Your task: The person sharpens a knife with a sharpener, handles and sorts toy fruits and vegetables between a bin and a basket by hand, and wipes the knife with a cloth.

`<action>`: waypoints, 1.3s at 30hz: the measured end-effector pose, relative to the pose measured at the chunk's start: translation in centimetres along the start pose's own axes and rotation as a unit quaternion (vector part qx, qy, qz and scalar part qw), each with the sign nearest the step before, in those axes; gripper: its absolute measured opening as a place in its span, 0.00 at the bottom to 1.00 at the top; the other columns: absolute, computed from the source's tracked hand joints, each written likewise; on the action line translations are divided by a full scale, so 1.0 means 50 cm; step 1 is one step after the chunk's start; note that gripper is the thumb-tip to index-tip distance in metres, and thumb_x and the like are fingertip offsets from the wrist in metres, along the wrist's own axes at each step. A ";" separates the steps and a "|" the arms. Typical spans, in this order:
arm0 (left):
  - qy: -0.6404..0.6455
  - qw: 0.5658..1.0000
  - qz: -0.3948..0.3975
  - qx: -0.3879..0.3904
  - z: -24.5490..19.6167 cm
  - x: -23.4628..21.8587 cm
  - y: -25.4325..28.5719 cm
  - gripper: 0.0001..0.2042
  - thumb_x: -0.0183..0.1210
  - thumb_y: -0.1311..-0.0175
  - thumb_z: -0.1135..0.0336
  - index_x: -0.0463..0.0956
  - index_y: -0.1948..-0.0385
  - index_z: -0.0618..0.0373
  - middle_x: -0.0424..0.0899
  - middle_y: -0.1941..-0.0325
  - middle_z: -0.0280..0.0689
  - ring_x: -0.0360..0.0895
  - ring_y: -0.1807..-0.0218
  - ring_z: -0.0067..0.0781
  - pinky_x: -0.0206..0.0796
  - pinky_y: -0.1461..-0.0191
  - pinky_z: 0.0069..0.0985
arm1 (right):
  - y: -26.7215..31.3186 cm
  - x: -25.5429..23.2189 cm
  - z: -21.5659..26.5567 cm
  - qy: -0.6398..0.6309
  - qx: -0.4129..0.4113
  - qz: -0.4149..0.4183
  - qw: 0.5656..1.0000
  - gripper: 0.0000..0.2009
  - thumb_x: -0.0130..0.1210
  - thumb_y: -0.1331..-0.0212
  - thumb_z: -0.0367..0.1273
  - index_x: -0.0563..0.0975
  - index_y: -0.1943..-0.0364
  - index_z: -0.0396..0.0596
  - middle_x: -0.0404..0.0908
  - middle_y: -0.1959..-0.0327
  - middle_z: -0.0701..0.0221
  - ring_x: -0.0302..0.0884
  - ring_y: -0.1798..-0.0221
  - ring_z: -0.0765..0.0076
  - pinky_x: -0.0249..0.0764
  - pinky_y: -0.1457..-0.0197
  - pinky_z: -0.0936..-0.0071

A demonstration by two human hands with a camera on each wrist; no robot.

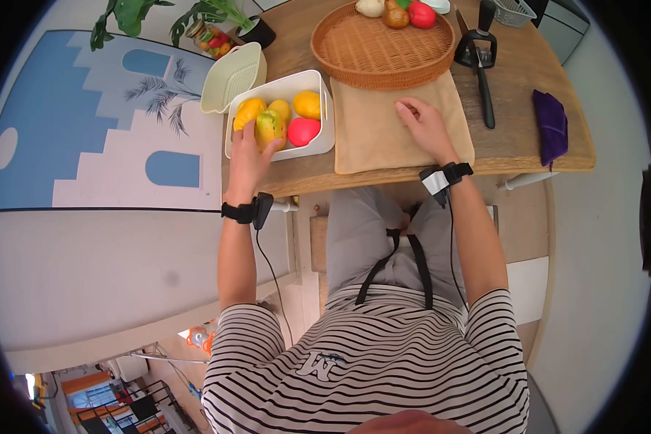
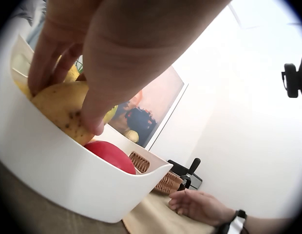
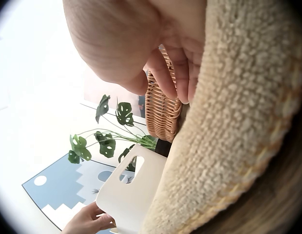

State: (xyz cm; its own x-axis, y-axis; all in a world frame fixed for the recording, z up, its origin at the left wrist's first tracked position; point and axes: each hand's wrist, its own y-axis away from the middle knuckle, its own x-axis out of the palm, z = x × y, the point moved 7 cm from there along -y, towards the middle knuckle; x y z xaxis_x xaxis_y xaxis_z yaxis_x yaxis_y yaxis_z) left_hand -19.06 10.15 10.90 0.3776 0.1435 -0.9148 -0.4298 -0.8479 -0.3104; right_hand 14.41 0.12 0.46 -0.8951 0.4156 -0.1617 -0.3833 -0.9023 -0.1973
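Observation:
My left hand (image 1: 250, 160) reaches into a white plastic bin (image 1: 328, 119) at the left of the table. Its thumb and fingers grip a yellow-green mango (image 2: 64, 105) with dark spots, which sits among the other fruit. Around it in the bin are several yellow fruits, one a lemon-like fruit (image 1: 307, 104) at the back right, and a pinkish-red fruit (image 1: 304, 132) just right of the mango. My right hand (image 1: 425, 132) rests on a beige cloth (image 1: 372, 134), fingers loosely curled and holding nothing.
Behind the cloth stands a round wicker tray (image 1: 383, 47) with vegetables at its far rim. A pale green basket (image 1: 231, 76) adjoins the bin. Farther right are a black-handled knife (image 1: 487, 101), a black holder (image 1: 477, 47) and a purple cloth (image 1: 550, 126).

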 end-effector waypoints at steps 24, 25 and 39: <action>0.061 0.965 0.101 0.235 -0.431 0.254 -0.473 0.36 0.66 0.45 0.48 0.67 0.37 0.58 0.71 0.36 0.51 0.68 0.34 0.50 0.63 0.33 0.36 | 0.007 0.003 0.020 0.022 0.008 0.017 1.000 0.14 0.55 0.35 0.35 0.79 0.57 0.37 0.83 0.63 0.61 0.81 0.61 0.64 0.76 0.56 0.73; 0.058 0.964 0.084 0.245 -0.450 0.266 -0.486 0.38 0.67 0.45 0.50 0.62 0.34 0.55 0.64 0.31 0.51 0.63 0.31 0.51 0.60 0.31 0.37 | 0.007 0.002 0.022 0.021 0.004 0.015 1.000 0.14 0.55 0.35 0.35 0.79 0.57 0.36 0.82 0.63 0.61 0.81 0.62 0.64 0.75 0.56 0.73; -0.060 0.980 0.060 0.178 -0.484 0.363 -0.550 0.33 0.69 0.47 0.64 0.64 0.38 0.57 0.62 0.41 0.54 0.68 0.40 0.60 0.72 0.40 0.42 | 0.008 0.003 0.047 0.030 0.013 0.022 0.999 0.10 0.55 0.35 0.33 0.79 0.59 0.38 0.79 0.64 0.62 0.79 0.62 0.64 0.75 0.58 0.72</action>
State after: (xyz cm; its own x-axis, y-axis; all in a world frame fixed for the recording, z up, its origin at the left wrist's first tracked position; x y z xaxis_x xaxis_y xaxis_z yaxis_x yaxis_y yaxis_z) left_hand 19.44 23.71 9.09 0.2169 0.1310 -0.9674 -0.7325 -0.6332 -0.2500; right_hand 13.56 -0.45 2.65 -0.8962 0.3811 -0.2269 -0.3505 -0.9220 -0.1645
